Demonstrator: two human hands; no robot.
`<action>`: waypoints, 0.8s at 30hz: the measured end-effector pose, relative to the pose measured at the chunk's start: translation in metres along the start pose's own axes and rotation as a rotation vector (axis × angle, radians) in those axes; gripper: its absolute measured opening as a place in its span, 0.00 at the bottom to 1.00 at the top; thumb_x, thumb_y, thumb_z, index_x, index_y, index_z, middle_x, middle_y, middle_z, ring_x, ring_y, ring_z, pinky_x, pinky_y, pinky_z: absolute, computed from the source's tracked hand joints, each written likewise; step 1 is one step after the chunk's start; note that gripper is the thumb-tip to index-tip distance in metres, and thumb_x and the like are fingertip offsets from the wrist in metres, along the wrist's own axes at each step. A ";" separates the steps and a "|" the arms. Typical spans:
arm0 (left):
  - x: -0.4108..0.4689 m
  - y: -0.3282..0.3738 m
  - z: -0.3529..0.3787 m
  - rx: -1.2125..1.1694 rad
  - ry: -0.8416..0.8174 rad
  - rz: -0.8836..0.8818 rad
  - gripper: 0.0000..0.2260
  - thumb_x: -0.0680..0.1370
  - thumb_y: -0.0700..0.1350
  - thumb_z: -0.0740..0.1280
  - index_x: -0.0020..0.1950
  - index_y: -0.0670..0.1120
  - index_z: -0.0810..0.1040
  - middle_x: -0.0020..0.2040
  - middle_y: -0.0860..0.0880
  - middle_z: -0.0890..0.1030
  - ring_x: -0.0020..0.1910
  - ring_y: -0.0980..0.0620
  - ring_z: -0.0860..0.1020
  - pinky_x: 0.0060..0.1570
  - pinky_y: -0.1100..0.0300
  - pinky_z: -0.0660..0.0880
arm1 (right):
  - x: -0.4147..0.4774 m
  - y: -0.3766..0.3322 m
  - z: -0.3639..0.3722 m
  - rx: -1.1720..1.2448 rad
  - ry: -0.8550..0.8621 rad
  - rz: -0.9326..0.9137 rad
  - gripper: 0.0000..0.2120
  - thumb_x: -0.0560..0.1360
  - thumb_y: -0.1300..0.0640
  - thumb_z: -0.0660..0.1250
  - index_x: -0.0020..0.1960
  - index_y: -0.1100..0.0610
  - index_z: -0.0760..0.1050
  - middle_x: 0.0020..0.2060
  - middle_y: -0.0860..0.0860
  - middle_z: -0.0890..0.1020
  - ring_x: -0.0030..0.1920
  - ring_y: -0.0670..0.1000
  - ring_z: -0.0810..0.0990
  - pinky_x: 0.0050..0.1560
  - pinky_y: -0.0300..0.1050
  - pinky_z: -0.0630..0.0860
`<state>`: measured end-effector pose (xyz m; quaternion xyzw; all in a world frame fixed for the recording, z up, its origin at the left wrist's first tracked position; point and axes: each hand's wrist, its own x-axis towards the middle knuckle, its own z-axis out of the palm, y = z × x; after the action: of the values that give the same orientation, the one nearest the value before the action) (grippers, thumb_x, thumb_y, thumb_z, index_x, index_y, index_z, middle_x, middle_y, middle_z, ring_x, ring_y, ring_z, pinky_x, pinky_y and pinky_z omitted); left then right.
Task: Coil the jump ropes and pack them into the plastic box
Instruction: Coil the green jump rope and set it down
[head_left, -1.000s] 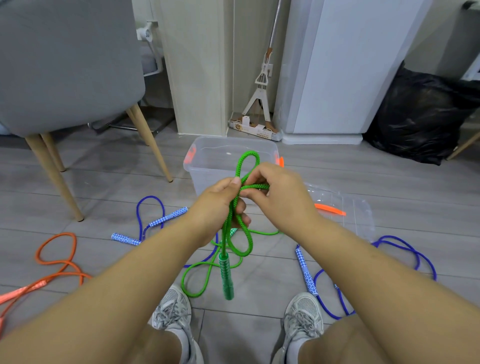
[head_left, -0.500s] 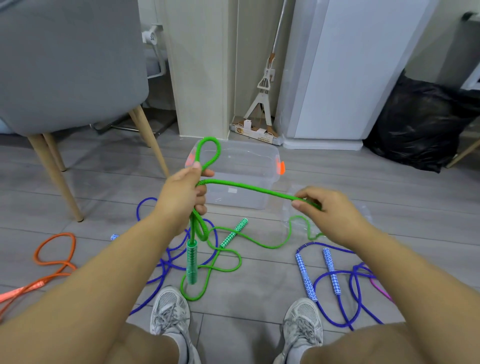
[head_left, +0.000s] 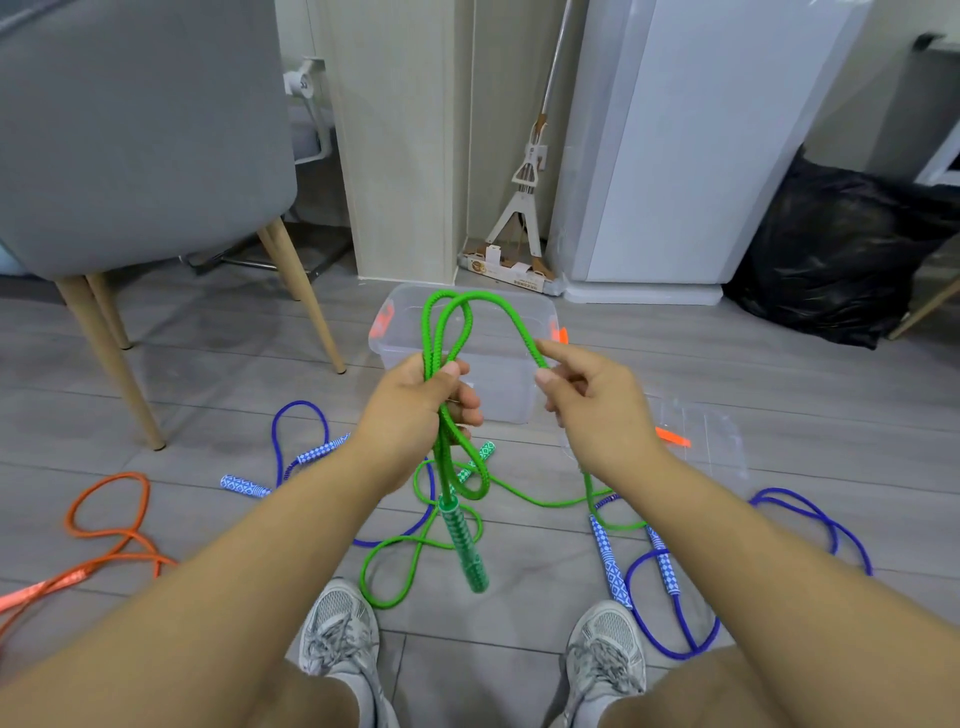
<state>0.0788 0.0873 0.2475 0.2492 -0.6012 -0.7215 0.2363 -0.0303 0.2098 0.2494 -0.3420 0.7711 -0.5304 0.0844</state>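
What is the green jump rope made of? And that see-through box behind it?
The green rope looks like braided cord, maybe nylon: its surface shows a woven, bumpy texture and it bends softly. Its handle looks like hard, patterned plastic. The box looks like clear, smooth plastic: the floor shows through its walls.

Grey plank floor (head_left: 727, 374), a grey chair (head_left: 140, 140) on wooden legs, beige wall panel (head_left: 400, 130), white cabinet (head_left: 696, 140).

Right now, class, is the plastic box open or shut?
Open: the plastic box has a bare rim; its clear lid lies on the floor beside it.
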 end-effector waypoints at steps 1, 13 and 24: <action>-0.001 0.000 0.002 -0.005 -0.002 0.003 0.07 0.82 0.40 0.56 0.48 0.43 0.72 0.34 0.46 0.77 0.26 0.55 0.78 0.28 0.61 0.75 | 0.000 -0.002 0.003 0.060 0.018 0.034 0.09 0.76 0.62 0.65 0.55 0.55 0.77 0.34 0.48 0.75 0.28 0.39 0.75 0.35 0.34 0.71; 0.000 0.000 0.017 0.003 0.018 0.065 0.09 0.81 0.38 0.58 0.46 0.45 0.77 0.44 0.45 0.81 0.46 0.47 0.81 0.49 0.49 0.79 | -0.013 -0.023 0.015 -0.027 -0.202 -0.154 0.16 0.75 0.71 0.61 0.58 0.58 0.78 0.36 0.40 0.73 0.34 0.29 0.75 0.38 0.20 0.66; -0.003 0.008 0.018 0.031 0.090 0.129 0.11 0.81 0.38 0.56 0.42 0.48 0.73 0.36 0.49 0.82 0.38 0.49 0.80 0.43 0.57 0.79 | -0.012 -0.009 0.014 0.085 -0.146 -0.046 0.10 0.71 0.62 0.71 0.39 0.53 0.70 0.33 0.44 0.81 0.30 0.43 0.78 0.33 0.36 0.74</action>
<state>0.0701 0.1016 0.2586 0.2456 -0.6159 -0.6835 0.3051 -0.0103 0.2050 0.2488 -0.3935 0.7317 -0.5381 0.1424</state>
